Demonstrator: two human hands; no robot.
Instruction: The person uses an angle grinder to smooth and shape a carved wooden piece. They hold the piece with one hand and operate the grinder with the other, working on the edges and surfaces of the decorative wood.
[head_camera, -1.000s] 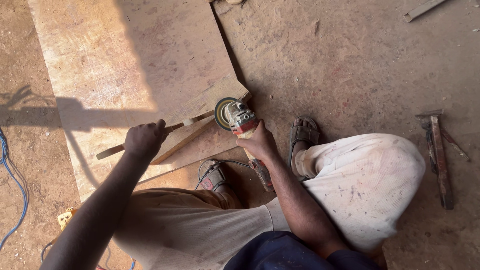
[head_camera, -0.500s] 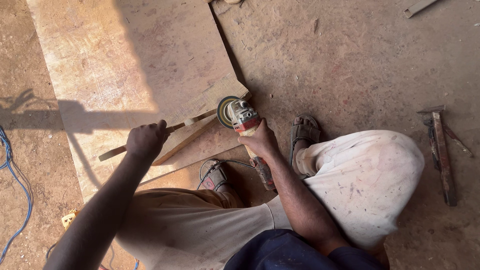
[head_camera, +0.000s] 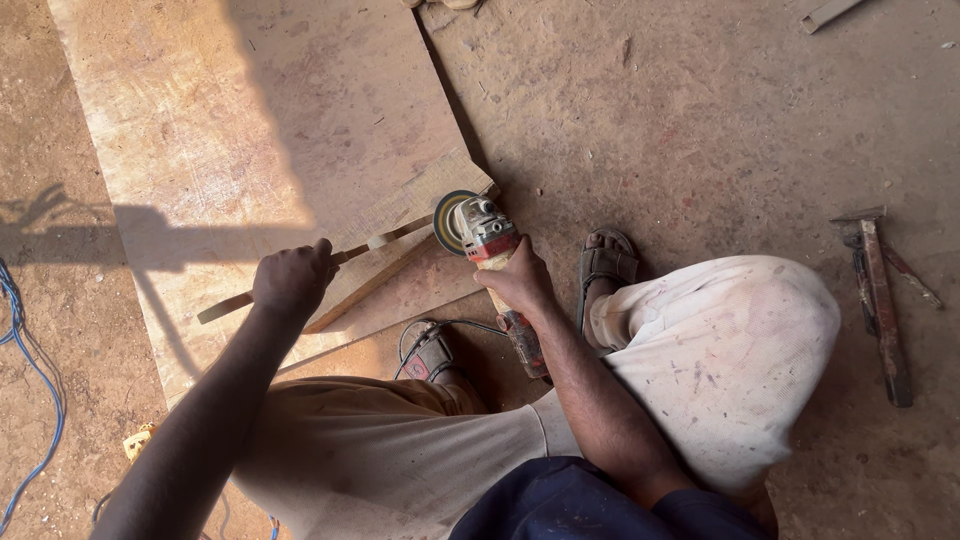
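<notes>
Across the upper left of the frame lay a large plywood sheet (head_camera: 270, 130) flat on the dusty earth floor (head_camera: 700, 110), half in sun and half in shade. Lower down, the person crouched over it in pale, paint-flecked trousers (head_camera: 740, 350), a sandalled foot (head_camera: 605, 265) right of centre and the other foot (head_camera: 432, 355) just below the sheet's near edge.

At the centre, the right hand (head_camera: 520, 282) was wrapped around the body of a red and grey angle grinder (head_camera: 485, 240), fingers clamped on it, with the disc (head_camera: 450, 222) touching the right end of a narrow wooden strip (head_camera: 385, 240). Left of centre, the left hand (head_camera: 292, 282) closed its fingers on that strip near its middle and pinned it down on the sheet; the strip's left end (head_camera: 215, 312) stuck out below the hand.

At the right edge lay a hammer (head_camera: 880, 300) on the floor, well apart from the work. A blue cable (head_camera: 30, 350) ran along the far left edge.

Judging by the contact of disc and wood, the grinding or trimming of the strip's end seemed to be the step in hand. The next move would likely have called for a firm hold on the strip and a steady, level disc, with the left fingers kept well back from it.
</notes>
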